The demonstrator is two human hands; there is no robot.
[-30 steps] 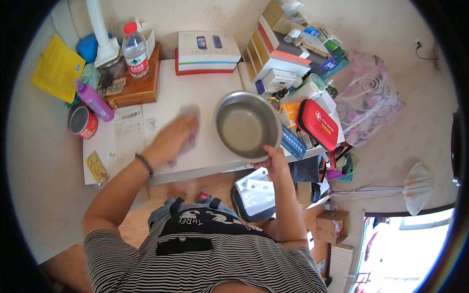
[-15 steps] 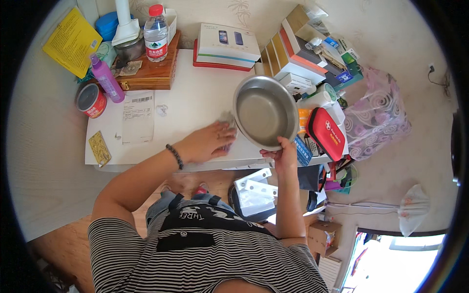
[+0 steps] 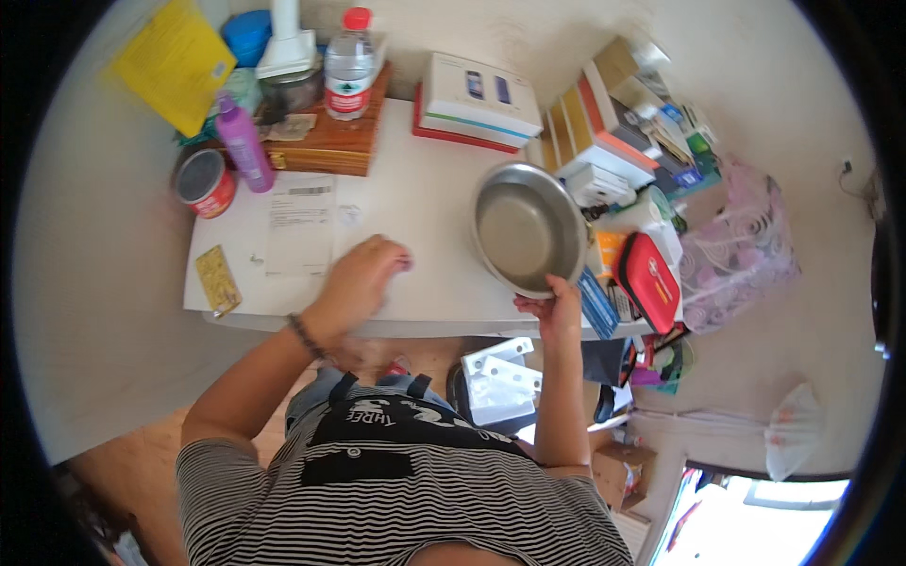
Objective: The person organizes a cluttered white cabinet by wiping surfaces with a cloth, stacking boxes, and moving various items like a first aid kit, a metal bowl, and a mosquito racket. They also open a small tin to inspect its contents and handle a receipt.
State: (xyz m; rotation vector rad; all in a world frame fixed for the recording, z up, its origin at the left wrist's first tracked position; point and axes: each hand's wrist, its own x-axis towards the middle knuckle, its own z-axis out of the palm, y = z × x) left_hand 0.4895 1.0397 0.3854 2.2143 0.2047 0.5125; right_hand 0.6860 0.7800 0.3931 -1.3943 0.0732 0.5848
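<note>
My right hand [image 3: 557, 300] grips the near rim of a stainless-steel basin [image 3: 526, 229], thumb over the edge and fingers below. The basin is tilted, and no contents show in it. My left hand [image 3: 359, 288], with a beaded bracelet at the wrist, is apart from the basin, over the front of the white table [image 3: 429, 208]. Its fingers are curled in and slightly blurred; whatever they hold, if anything, is hidden. Nearest to it lie a printed paper slip [image 3: 300, 226] and a small clear piece of plastic [image 3: 349, 215].
A yellow-patterned packet [image 3: 218, 280], a red can [image 3: 206, 184] and a purple spray bottle [image 3: 243, 146] stand or lie at left. Behind are a wooden box [image 3: 326, 151], a water bottle [image 3: 349, 71] and white boxes [image 3: 481, 99]. A red first-aid case [image 3: 648, 281] lies right of the basin.
My left hand has moved left, away from the basin, and its fingers are now curled. My right hand still holds the basin. The whole view has shifted slightly.
</note>
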